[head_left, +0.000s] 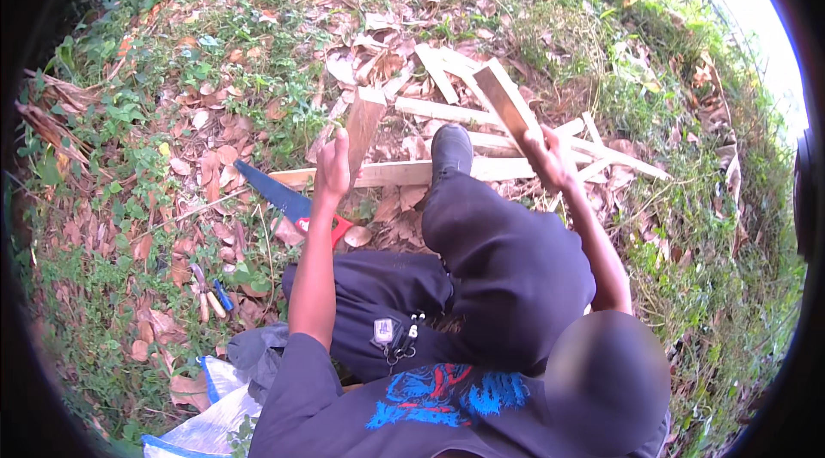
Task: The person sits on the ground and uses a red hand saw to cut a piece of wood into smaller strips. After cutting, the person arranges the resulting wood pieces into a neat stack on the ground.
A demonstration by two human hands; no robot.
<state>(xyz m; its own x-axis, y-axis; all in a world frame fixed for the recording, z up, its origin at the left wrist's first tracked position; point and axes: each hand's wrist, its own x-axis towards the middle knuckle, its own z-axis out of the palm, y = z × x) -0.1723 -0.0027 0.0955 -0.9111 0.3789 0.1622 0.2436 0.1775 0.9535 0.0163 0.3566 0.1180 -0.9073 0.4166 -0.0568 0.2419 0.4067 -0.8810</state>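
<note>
The left grip (333, 164) is closed on a short wooden block (365, 125), thumb pointing up along the near face, the other fingers mostly hidden behind it. The right grip (550, 159) is wrapped around the lower end of a second wooden piece (505, 99), a longer one, which slants up and to the left. Both pieces are raised in front of the person, well apart from each other, their upper ends leaning slightly inward.

Between and beyond them, a long pale board (391, 174) lies across the ground, with loose wooden strips (447, 109) scattered behind it, some crossing. A dark boot (451, 150) overlaps the board; whether it presses on it cannot be told.

Just below the left grip lies a handsaw (279, 194), blue-bladed, its red handle near the dark trousers (516, 239). Farther left, small wooden-handled tools (203, 293) lie beside a blue tool (223, 295). Near the lower left edge are a grey cloth (256, 348) and a blue-edged white sheet (206, 434). Dry leaves (225, 155) and green plants (266, 67) cover the surrounding ground.
</note>
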